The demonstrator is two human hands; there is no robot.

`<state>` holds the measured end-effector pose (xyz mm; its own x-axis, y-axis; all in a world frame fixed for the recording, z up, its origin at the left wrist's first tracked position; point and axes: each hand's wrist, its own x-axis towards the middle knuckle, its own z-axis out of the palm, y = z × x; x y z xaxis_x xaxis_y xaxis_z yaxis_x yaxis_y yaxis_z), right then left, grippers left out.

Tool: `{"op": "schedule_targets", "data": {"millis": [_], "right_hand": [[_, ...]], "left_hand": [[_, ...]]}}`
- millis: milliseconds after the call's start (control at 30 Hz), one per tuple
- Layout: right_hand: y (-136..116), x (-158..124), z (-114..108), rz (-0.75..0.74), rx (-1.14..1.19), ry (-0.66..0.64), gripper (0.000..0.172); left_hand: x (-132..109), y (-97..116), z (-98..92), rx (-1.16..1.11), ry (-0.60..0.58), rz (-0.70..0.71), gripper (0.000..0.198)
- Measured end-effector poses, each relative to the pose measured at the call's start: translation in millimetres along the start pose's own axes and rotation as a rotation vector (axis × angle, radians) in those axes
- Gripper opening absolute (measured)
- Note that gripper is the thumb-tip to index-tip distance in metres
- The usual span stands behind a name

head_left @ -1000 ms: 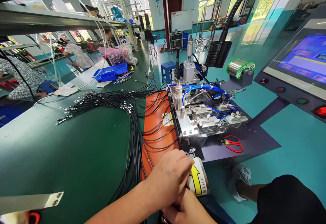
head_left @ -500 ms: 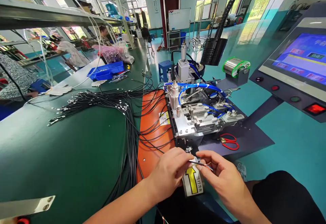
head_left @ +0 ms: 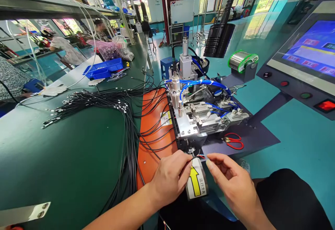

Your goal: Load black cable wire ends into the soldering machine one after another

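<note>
My left hand point(head_left: 174, 174) pinches a thin black cable point(head_left: 194, 158) between thumb and forefinger, close to its stripped end. Fine coloured wires point(head_left: 201, 156), red and bluish-white, fan out from that end toward my right hand point(head_left: 230, 179). The thumb and forefinger of my right hand are closed at the wire tips; the exact contact is too small to see clearly. Below the cable end is a rounded white label point(head_left: 196, 181) with a yellow arrow. Just beyond my hands stands a metal machine point(head_left: 201, 115) with blue air tubes.
Many black cables point(head_left: 132, 139) lie across the green table point(head_left: 86, 160) and an orange panel point(head_left: 150, 139). Red-handled cutters point(head_left: 234, 141) rest on the machine's dark base. A solder spool point(head_left: 242, 61), a control screen point(head_left: 311, 48) and blue trays point(head_left: 104, 68) stand around. Other people sit farther left.
My right hand has shifted slightly right, away from my left fingers, and the coloured wires now show between the hands. My left hand keeps hold of the cable. The view has shifted slightly.
</note>
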<state>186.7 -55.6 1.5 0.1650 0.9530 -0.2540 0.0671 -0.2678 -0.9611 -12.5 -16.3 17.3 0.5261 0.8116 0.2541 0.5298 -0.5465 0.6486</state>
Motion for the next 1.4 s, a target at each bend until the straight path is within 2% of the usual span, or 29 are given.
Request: {"op": "schedule_targets", "data": {"millis": [167, 567, 767, 1033, 1400], "right_hand": [[-12.0, 8.3, 2.6, 0.110, 0.214, -0.112, 0.037], [-24.9, 14.0, 7.4, 0.186, 0.239, -0.251, 0.036], [-27.1, 15.7, 7.8, 0.194, 0.280, -0.239, 0.038], [-15.5, 7.4, 1.0, 0.196, 0.303, -0.155, 0.037], [-28.9, 4.5, 2.7, 0.197, 0.279, -0.178, 0.042]], "left_hand": [[-1.2, -1.7, 1.2, -0.014, -0.005, -0.009, 0.017], [-1.1, -4.1, 2.7, -0.024, -0.007, -0.013, 0.015], [-1.6, -3.6, 2.9, -0.024, -0.006, -0.006, 0.016], [-3.7, -5.6, 4.4, -0.009, 0.036, 0.005, 0.013], [-3.9, -7.9, 5.8, 0.003, 0.052, 0.028, 0.009]]}}
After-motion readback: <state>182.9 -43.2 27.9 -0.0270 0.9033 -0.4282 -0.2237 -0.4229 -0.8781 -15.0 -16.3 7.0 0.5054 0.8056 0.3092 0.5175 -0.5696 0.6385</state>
